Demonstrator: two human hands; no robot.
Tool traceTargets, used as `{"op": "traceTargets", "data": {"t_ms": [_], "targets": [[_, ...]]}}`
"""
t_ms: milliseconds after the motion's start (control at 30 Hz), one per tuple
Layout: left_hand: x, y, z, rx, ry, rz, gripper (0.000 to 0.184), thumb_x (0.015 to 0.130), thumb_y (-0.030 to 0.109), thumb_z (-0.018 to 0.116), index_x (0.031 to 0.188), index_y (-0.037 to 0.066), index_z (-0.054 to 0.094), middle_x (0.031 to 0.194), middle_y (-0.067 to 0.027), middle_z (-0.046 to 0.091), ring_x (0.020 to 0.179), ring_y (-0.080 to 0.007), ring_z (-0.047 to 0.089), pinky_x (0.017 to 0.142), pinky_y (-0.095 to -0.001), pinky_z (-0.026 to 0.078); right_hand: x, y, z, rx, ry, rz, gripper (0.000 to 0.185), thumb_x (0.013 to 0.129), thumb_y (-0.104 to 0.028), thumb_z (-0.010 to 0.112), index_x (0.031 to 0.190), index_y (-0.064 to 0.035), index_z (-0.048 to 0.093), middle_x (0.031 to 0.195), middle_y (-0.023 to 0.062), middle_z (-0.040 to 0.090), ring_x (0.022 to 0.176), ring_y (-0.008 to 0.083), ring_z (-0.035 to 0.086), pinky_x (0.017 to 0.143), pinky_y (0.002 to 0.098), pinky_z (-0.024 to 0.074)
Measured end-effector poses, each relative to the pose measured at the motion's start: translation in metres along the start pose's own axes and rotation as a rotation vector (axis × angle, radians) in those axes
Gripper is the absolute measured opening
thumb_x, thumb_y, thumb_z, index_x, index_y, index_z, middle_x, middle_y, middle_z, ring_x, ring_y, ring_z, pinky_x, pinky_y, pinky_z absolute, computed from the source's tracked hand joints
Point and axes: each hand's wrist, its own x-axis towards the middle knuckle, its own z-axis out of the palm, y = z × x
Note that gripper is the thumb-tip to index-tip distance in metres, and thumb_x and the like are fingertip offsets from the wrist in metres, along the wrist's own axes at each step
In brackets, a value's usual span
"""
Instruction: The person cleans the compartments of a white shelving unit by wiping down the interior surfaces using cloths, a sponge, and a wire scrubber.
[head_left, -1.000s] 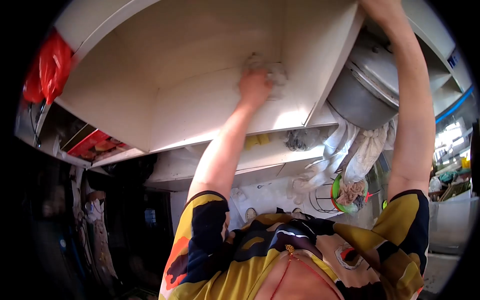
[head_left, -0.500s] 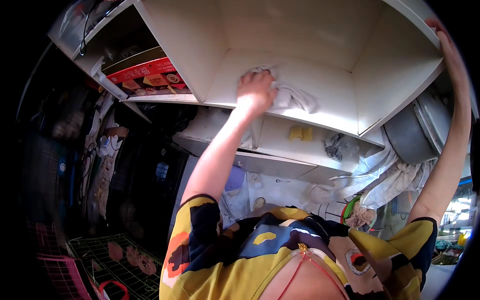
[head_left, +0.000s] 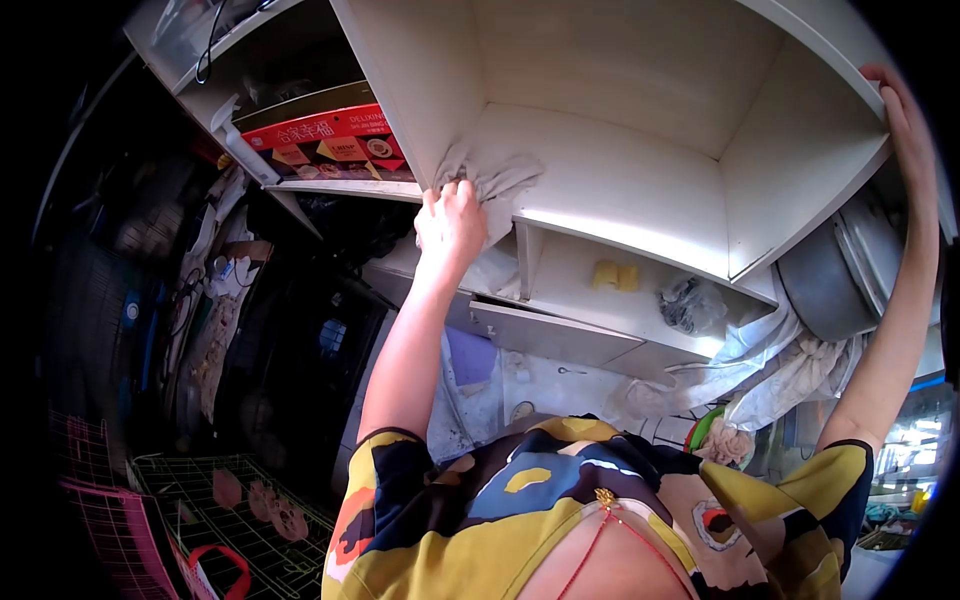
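Observation:
My left hand point(head_left: 452, 228) is closed on a crumpled, greyish-white cloth point(head_left: 505, 180) at the front left corner of a white cabinet compartment point(head_left: 620, 175). Part of the cloth lies on the compartment floor, and some hangs past the front edge beside my fingers. At the upper right, my right hand point(head_left: 905, 125) grips the outer edge of the cabinet's side panel point(head_left: 815, 150), its fingertips partly hidden behind the panel.
A red printed box point(head_left: 325, 140) and a white spray bottle point(head_left: 240, 150) occupy the left compartment. Below are a yellow sponge-like piece point(head_left: 615, 276) and a plastic bag point(head_left: 692, 305). A large metal pot point(head_left: 825, 275) stands right; wire racks point(head_left: 235, 510) lie lower left.
My left hand has moved left and toward me with the cloth, from the middle of the compartment floor to its front left corner. My right hand stays on the side panel.

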Motion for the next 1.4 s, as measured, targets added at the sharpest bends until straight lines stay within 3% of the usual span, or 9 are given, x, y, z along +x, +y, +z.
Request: {"op": "traceTargets", "data": {"t_ms": [200,333,533,633,733,833,933,1133,1400], "targets": [[-0.062,-0.025,-0.027,-0.42,-0.018,-0.249,0.019,0.075,0.011,0.059,0.091,0.0,0.059,0.086,-0.02,0.063,0.081,-0.0394,0.062,0.071,-0.0463,0.05,0.0,-0.01,0.004,-0.027,0.018,-0.007,0.031,0.097,-0.029,0.036,0.108,-0.0069,0.055,0.098,-0.0018,0.054,0.095,0.0081,0.048,0.089,0.0198,0.0338],[-0.034,-0.012,-0.068,-0.488,0.384,0.0,0.019,0.078,0.003,0.059,0.096,-0.001,0.057,0.09,-0.0184,0.06,0.082,-0.0385,0.061,0.071,-0.0414,0.049,0.004,-0.013,0.005,0.003,-0.018,0.007,0.029,0.095,-0.026,0.035,0.106,-0.0063,0.055,0.094,-0.0006,0.054,0.092,0.0093,0.049,0.086,0.0209,0.0356],[0.084,-0.012,-0.118,0.104,0.787,0.469,0.032,0.069,0.003,0.062,0.101,0.006,0.063,0.115,-0.0093,0.06,0.108,-0.0266,0.054,0.092,-0.0385,0.043,0.003,-0.025,0.0,-0.083,-0.023,-0.052,0.029,0.092,-0.022,0.036,0.103,-0.0051,0.056,0.089,0.0034,0.057,0.088,0.0118,0.052,0.083,0.0237,0.0391],[0.106,-0.029,-0.095,0.523,0.443,0.498,0.017,0.07,0.01,0.061,0.086,0.008,0.063,0.106,-0.0047,0.059,0.11,-0.0237,0.05,0.097,-0.0354,0.037,0.0,-0.03,0.001,-0.1,0.038,-0.055,0.03,0.091,-0.022,0.037,0.102,-0.0041,0.058,0.086,0.0064,0.059,0.084,0.0144,0.054,0.08,0.0256,0.041],[0.08,-0.031,-0.051,0.503,0.299,0.571,0.013,0.065,0.01,0.061,0.078,0.009,0.064,0.092,-0.0045,0.06,0.095,-0.0223,0.055,0.084,-0.0355,0.044,-0.004,-0.038,0.001,-0.102,0.068,-0.039,0.031,0.09,-0.022,0.037,0.101,-0.0038,0.059,0.086,0.0085,0.06,0.083,0.0168,0.056,0.078,0.027,0.0421],[0.027,-0.031,0.014,0.347,0.256,0.498,0.01,0.066,0.014,0.059,0.075,0.01,0.06,0.085,-0.0054,0.059,0.087,-0.0223,0.055,0.08,-0.0374,0.044,-0.008,-0.04,0.005,-0.104,0.123,-0.002,0.03,0.09,-0.022,0.037,0.101,-0.0041,0.059,0.086,0.0092,0.06,0.083,0.0181,0.057,0.078,0.0277,0.0425],[0.015,-0.021,0.018,0.124,0.236,0.264,0.015,0.072,0.01,0.058,0.085,0.002,0.059,0.087,-0.013,0.057,0.086,-0.028,0.053,0.08,-0.0381,0.044,-0.012,-0.052,0.002,-0.117,0.102,0.052,0.03,0.09,-0.022,0.037,0.1,-0.0048,0.059,0.086,0.0096,0.06,0.083,0.0192,0.057,0.079,0.0279,0.0428],[-0.014,-0.017,-0.02,-0.38,0.114,0.236,0.021,0.073,0.01,0.066,0.089,0.001,0.057,0.087,-0.0161,0.057,0.092,-0.0344,0.056,0.081,-0.0407,0.047,-0.011,-0.04,0.01,-0.169,0.166,0.079,0.029,0.09,-0.023,0.036,0.099,-0.0075,0.059,0.088,0.0084,0.059,0.084,0.0185,0.057,0.08,0.0277,0.0424],[0.061,-0.036,-0.13,-0.662,0.89,0.088,0.018,0.081,0.003,0.06,0.098,-0.001,0.057,0.092,-0.0147,0.058,0.085,-0.0298,0.058,0.077,-0.0353,0.046,0.002,0.005,0.004,-0.192,0.041,0.011,0.032,0.092,-0.025,0.037,0.106,-0.0074,0.059,0.096,0.0058,0.06,0.093,0.0134,0.056,0.087,0.0239,0.0397]]}}
